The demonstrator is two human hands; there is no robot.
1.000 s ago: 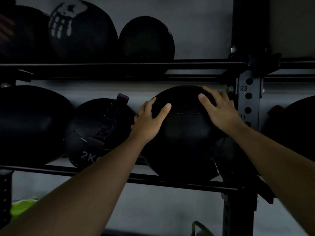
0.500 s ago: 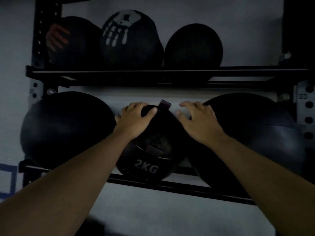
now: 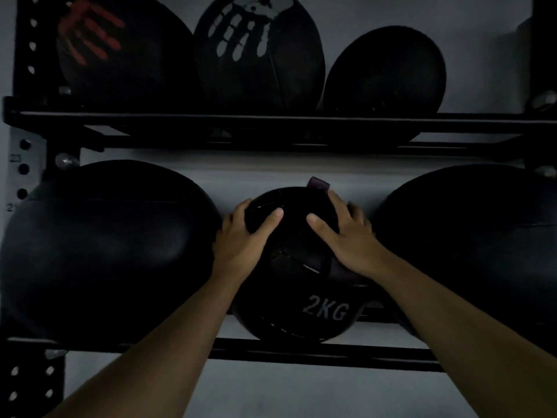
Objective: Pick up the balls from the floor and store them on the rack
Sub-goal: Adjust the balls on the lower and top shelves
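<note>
Both hands have shifted from the large ball [image 3: 470,245] onto the 2KG ball [image 3: 297,267]. Left hand [image 3: 241,239] and right hand [image 3: 346,236] grip its upper sides, fingers spread and curved. This black ball, with white lettering, sits on the rack [image 3: 301,354] lower shelf between two larger balls.

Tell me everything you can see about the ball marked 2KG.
The 2KG ball is black and round, seemingly stitched leather-like panels, with grey "2KG" lettering low on its front and a dark purplish strap tab at its top. It sits on the lower rack shelf between two bigger black balls. The left hand and right hand press on its upper sides.
</note>
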